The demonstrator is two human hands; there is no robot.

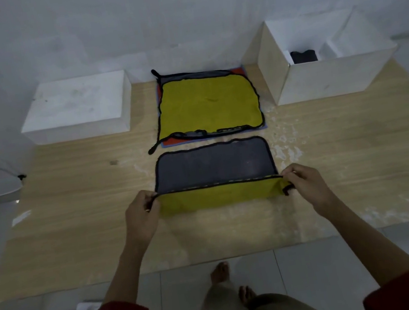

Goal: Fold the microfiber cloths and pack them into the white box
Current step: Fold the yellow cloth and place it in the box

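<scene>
The left hand [140, 214] pinches the near-left corner of the cloth [214, 169], which lies crosswise on the tabletop [75, 230], far edge ahead of both grips, while the right hand [308, 183], nearer the white box [333, 76], pinches the near-right corner

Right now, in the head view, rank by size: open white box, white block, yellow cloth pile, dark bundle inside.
Largest: open white box
white block and yellow cloth pile, too alike to rank
Smallest: dark bundle

Half-folded grey-yellow cloth [214, 169] before cloth stack [207, 105]
</scene>
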